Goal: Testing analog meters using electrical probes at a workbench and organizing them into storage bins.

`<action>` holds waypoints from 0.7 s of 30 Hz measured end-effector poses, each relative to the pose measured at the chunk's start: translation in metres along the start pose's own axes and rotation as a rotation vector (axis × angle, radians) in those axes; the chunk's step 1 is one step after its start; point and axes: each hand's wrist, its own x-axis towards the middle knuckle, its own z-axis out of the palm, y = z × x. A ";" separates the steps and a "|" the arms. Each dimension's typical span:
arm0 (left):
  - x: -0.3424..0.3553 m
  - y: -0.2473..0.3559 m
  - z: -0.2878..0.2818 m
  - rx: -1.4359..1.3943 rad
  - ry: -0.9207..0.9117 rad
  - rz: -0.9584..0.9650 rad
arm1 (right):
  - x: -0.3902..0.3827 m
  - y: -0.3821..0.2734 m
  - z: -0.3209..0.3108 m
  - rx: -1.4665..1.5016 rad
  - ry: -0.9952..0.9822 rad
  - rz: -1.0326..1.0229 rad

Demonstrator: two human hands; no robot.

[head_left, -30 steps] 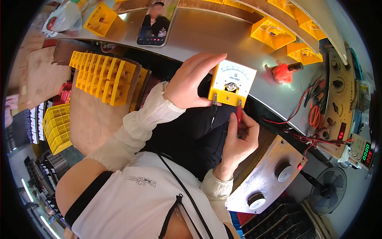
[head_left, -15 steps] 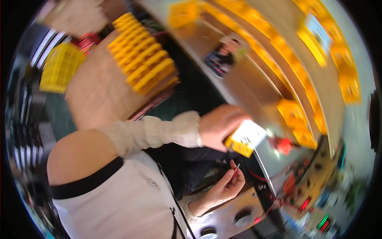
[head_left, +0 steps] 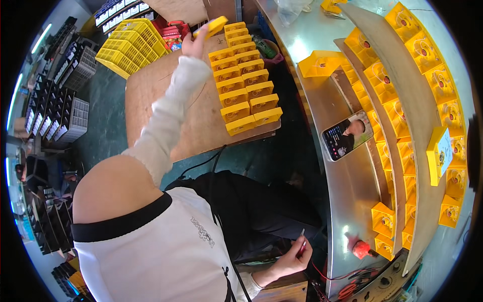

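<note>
My left hand reaches far out over the brown wooden table, closed around a small yellow plastic box. Just right of it stand two rows of similar open yellow boxes, each with thin wire inside. Low in the view, beside my dark trousers, my right hand pinches a slim red test probe with its pointed metal tip upward.
Yellow crates stand beyond the table's left corner. On the metal bench at right lie a phone, a red object and red leads. Tiered boards hold more yellow boxes. A black cable hangs near my lap.
My left hand has carried the yellow box from the metal bench's edge over to the far side of the wooden table. My view has turned left; my right hand still holds the probe.
</note>
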 end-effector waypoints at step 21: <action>-0.104 0.145 0.120 -0.364 -0.474 1.070 | 0.000 0.038 -0.027 -0.074 0.109 -0.053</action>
